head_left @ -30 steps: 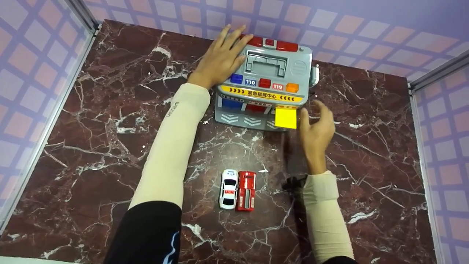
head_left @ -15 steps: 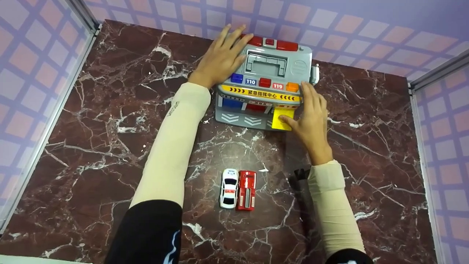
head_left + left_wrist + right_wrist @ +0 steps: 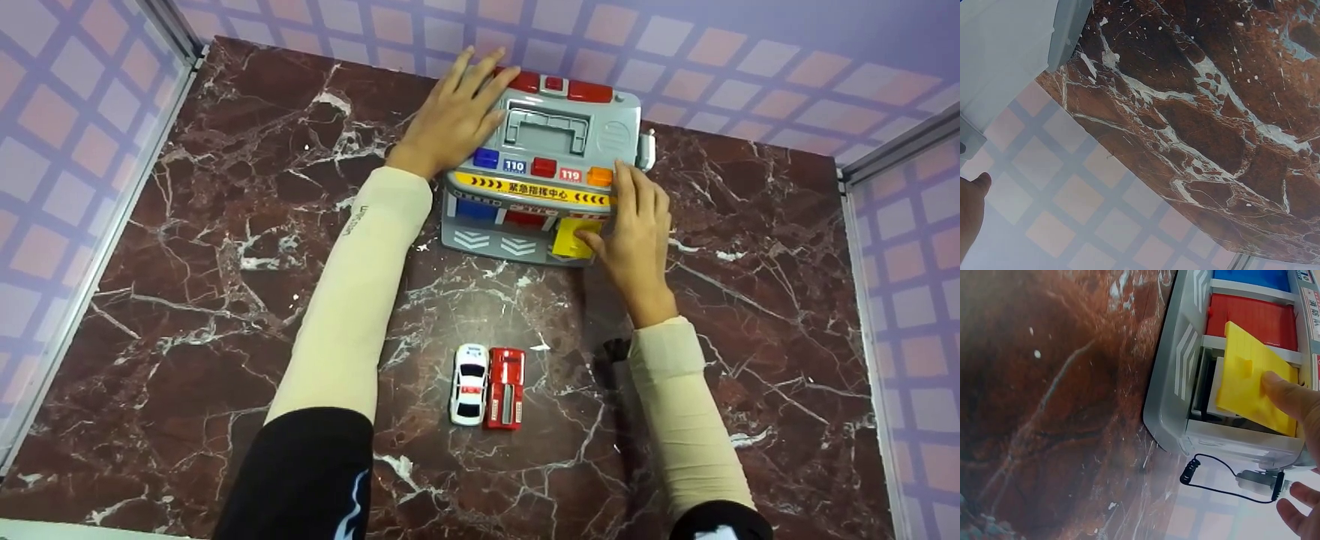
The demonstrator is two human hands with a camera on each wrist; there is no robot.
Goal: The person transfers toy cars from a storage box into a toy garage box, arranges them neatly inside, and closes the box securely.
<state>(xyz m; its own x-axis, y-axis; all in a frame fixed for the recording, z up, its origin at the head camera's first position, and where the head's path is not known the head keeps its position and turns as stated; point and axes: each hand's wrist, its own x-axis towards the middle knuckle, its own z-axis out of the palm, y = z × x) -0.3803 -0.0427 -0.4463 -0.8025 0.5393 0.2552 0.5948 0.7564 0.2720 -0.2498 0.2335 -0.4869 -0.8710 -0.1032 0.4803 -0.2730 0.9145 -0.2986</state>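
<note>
Pressing flat on the roof's left rear corner, the left hand point(image 3: 455, 112) lies with straight, slightly spread fingers on the grey toy station point(image 3: 551, 135), which stands at the far middle of the marble table point(image 3: 187, 300). This placement appears to brace the station against sliding while its front is worked. The right hand point(image 3: 634, 232) rests against the station's front right corner; its thumb point(image 3: 1292, 395) presses on the yellow garage door point(image 3: 1252, 379), while the other fingers lie extended along the roof edge beside the orange button point(image 3: 599, 177). The yellow door stands tilted and partly swung over the rightmost bay, with a pale shape behind it that cannot be identified. The blue door point(image 3: 1252, 278) and red door point(image 3: 1255, 319) in the adjoining bays lie flush and closed.

A white toy car point(image 3: 469, 384) and a red toy fire truck point(image 3: 506, 388) sit side by side, touching or nearly so, on the near middle of the table, well apart from the station and between the two forearms. A thin black cord point(image 3: 1213, 481) hangs at the station's right side, near the right hand's fingers. Nothing lies between the cars and the bays.
</note>
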